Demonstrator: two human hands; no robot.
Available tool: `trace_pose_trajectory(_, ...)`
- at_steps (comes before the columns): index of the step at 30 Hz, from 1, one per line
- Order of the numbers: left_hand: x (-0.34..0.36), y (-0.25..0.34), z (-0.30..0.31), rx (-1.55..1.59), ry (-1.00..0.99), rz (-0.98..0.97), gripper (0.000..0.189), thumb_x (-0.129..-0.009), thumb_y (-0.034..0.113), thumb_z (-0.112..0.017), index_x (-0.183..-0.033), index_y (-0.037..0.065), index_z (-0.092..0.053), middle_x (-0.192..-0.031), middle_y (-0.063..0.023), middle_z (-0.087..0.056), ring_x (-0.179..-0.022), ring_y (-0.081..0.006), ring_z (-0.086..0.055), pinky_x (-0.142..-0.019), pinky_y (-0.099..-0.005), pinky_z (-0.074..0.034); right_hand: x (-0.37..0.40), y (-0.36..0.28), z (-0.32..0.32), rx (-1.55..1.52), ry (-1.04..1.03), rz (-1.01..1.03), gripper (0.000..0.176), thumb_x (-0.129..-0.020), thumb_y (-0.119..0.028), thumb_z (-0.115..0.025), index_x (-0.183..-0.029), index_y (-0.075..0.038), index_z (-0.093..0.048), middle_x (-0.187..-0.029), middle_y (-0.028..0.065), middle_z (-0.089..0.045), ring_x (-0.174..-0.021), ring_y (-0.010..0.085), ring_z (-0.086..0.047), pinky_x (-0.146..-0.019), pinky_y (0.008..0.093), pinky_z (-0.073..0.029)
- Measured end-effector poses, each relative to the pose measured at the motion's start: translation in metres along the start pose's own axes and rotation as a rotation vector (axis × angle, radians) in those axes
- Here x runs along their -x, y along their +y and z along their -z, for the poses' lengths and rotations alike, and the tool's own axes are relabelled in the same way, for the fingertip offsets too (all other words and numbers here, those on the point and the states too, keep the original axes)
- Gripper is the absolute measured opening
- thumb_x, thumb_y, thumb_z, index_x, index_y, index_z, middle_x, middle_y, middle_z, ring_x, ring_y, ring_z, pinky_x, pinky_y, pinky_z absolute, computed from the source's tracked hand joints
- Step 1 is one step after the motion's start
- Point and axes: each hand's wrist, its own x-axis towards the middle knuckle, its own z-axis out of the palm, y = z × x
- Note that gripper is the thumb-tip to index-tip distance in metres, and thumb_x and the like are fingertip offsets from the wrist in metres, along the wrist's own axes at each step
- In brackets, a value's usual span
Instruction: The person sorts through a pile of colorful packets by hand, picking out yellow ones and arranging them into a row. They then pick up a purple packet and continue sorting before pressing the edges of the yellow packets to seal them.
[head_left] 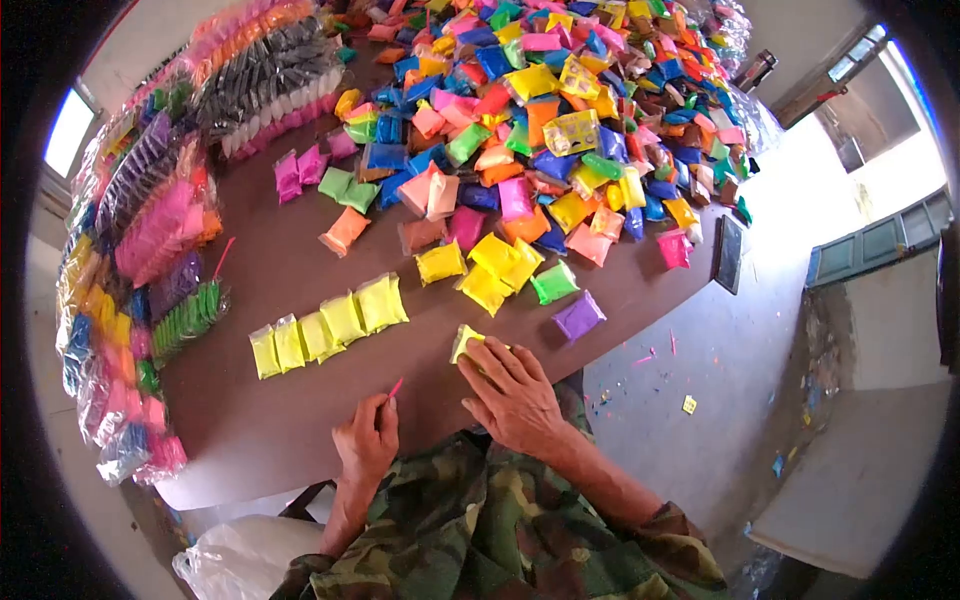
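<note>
My left hand [366,440] is closed in a pinch near the table's front edge, with the tip of a thin pink stick [397,386] poking out above the fingers. To its right, my right hand [518,400] has its bent fingers over a small yellow packet [462,341], pressing it on the brown table [290,425]; much of that packet is hidden. A row of several pale yellow packets [343,319] lies ahead of my left hand. Beyond my right hand are loose yellow packets [495,265], a green packet [555,283] and a purple packet [579,317].
A big heap of mixed coloured packets [520,120] covers the far side of the table. Stacked rows of bagged packets [150,250] line the left edge. A dark flat object [729,254] sits at the right edge. A white plastic bag [245,560] is below, front left.
</note>
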Motion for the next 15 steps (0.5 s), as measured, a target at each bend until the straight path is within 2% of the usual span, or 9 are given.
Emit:
trace_pose_trajectory(4,-0.001,-0.001,0.000,0.000,-0.010,0.013,0.010,-0.097,0.012,-0.079,-0.101,0.008,-0.070,-0.073,-0.0140,-0.070,-0.059,-0.0355,-0.070,-0.053,-0.0434,-0.053,-0.003,-0.004,0.000,0.042,-0.030,-0.045,0.064,-0.101,-0.041,-0.068,-0.155,-0.010,-0.055,-0.166,0.0112,-0.045,-0.155,0.0311,-0.039,-0.124,0.0532,-0.033)
trace_pose_trajectory(15,-0.003,0.002,0.003,0.011,-0.007,-0.023,0.011,-0.096,0.011,-0.079,-0.102,0.007,-0.070,-0.072,-0.0142,-0.069,-0.058,-0.0366,-0.069,-0.052,-0.0437,-0.052,-0.004,-0.018,-0.001,0.038,-0.005,-0.099,0.063,-0.097,-0.041,-0.072,-0.150,-0.010,-0.060,-0.163,0.0113,-0.047,-0.154,0.0307,-0.040,-0.124,0.0555,-0.031)
